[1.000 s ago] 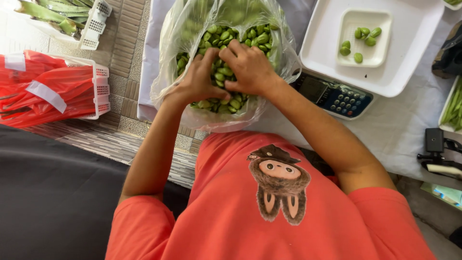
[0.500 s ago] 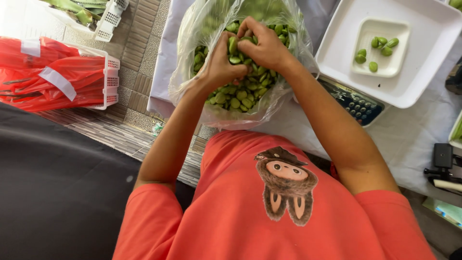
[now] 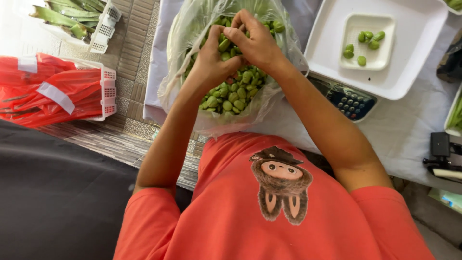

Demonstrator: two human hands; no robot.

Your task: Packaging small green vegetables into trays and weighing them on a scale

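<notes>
Head view shows your left hand (image 3: 209,60) and right hand (image 3: 255,41) pinched closed together on one green bean (image 3: 224,45), held over the clear bag (image 3: 192,29) so shelled beans fall inside it.

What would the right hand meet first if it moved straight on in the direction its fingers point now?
Probably the left hand, since the right hand points across the clear plastic bag toward it, and their fingertips seem already together on a green bean. Depth is unclear.

One head-worn view — steeply down, close over the person's own chest and arms — table edge beyond.
</notes>
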